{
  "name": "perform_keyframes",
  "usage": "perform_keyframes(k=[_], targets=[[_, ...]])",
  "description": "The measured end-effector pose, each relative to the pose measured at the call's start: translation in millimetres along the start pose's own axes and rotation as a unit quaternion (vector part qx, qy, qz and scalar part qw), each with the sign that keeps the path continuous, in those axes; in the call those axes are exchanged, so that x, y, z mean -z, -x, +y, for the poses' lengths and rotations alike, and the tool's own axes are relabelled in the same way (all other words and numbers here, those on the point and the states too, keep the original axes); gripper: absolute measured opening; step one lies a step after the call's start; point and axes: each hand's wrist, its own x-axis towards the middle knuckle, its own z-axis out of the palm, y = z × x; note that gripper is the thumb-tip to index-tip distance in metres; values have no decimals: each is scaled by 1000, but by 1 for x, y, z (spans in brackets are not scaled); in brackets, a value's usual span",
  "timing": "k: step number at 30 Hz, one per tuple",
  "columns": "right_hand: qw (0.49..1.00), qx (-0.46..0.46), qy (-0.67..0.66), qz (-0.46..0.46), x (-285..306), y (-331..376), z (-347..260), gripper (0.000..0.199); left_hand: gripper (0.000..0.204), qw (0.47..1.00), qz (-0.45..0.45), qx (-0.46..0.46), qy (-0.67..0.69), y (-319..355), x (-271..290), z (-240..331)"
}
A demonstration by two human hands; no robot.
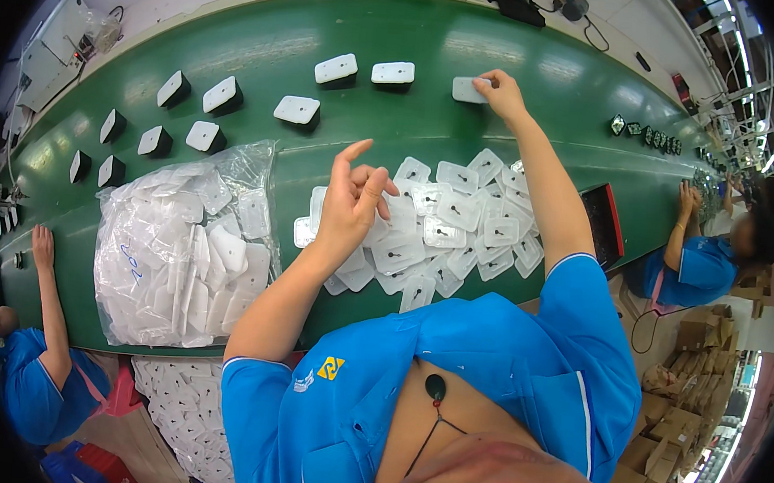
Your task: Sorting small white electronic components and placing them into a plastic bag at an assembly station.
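At the far side of the green table, my right hand (502, 95) grips the edge of a pale rounded-rectangular plastic cover (466, 89). My left hand (351, 199) hovers at the left end of a heap of white plastic covers (458, 211), each with a small dark mark in its middle. Its index finger stretches out, the other fingers are loosely bent, and nothing shows in it. Beyond my hands, a black block with a white top (393, 71) stands on the table, one of several spread toward the left.
A clear plastic bag (122, 250) full of white covers lies left of the heap. A red-edged black tray (605, 223) sits to the right. Small dark parts (648, 134) line the far right. Co-workers sit at both sides, one with a hand (43, 246) on the table.
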Motion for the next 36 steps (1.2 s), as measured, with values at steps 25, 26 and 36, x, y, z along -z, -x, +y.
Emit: perform_keyframes(k=[25, 26, 36], targets=[[947, 18, 143, 287, 185, 180, 124, 26, 23, 999, 18, -3, -30, 1, 1, 5], [958, -8, 126, 256, 195, 195, 143, 26, 22, 999, 4, -17, -40, 5, 3, 9], [939, -91, 251, 216, 180, 259, 193, 28, 21, 939, -156, -308, -6, 62, -22, 167]])
